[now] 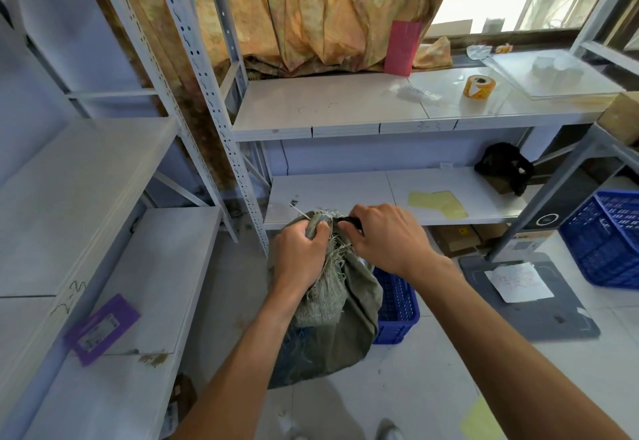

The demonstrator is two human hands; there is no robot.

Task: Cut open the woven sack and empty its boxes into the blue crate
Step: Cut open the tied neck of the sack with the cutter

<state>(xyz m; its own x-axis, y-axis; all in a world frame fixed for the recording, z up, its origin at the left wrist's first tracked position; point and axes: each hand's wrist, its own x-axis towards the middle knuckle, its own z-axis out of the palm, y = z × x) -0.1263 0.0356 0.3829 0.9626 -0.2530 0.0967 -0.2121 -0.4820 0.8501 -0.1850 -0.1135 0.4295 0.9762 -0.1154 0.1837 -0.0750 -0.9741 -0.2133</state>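
A grey-green woven sack [345, 322] stands on the floor in the middle, its bunched top frayed into loose strands. My left hand [299, 254] grips the gathered neck of the sack. My right hand [383, 235] is closed on a black-handled cutting tool [351, 221] pressed against the neck; its blade is hidden in the fibres. A blue crate [397, 305] sits on the floor right behind the sack, mostly covered by it. No boxes show; the sack hides its contents.
Grey metal shelving surrounds the spot: a low shelf [345, 194] just beyond the sack, another rack [114, 301] to the left with a purple card [102, 329]. A second blue crate [608, 239] stands at the right, beside a grey floor scale [529, 298].
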